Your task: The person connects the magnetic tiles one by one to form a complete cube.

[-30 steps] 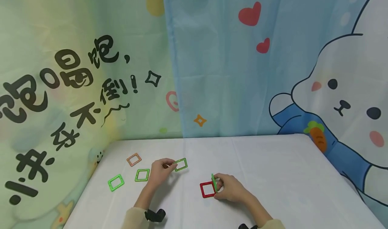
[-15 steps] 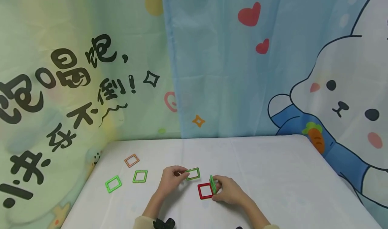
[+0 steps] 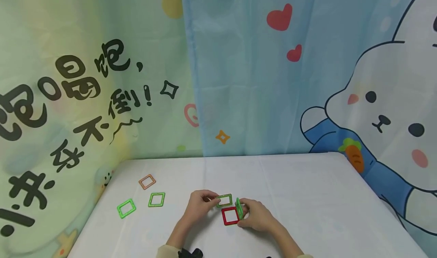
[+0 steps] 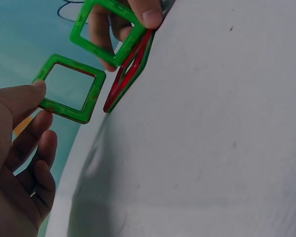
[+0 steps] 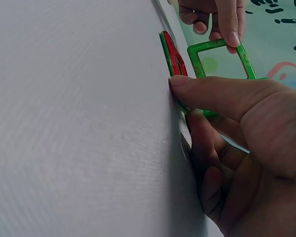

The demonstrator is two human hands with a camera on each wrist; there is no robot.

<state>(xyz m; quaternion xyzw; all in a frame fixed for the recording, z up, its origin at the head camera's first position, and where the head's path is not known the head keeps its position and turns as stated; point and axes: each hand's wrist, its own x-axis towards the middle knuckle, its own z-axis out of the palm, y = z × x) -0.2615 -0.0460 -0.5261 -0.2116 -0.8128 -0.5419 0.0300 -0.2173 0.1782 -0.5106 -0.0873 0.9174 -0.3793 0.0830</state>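
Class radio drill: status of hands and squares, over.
Left hand pinching green square. Right hand holding upright green square at edge of red square. Gap between held squares looks unobstructed.

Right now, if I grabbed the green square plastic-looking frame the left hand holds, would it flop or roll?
Probably stiff: the green square frame sticks out straight from the left hand. It's likely light: thin bars, open middle. Its square corners should stop rolling.

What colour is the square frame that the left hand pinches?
Green: the square frame in the left hand shows best in the left wrist view.
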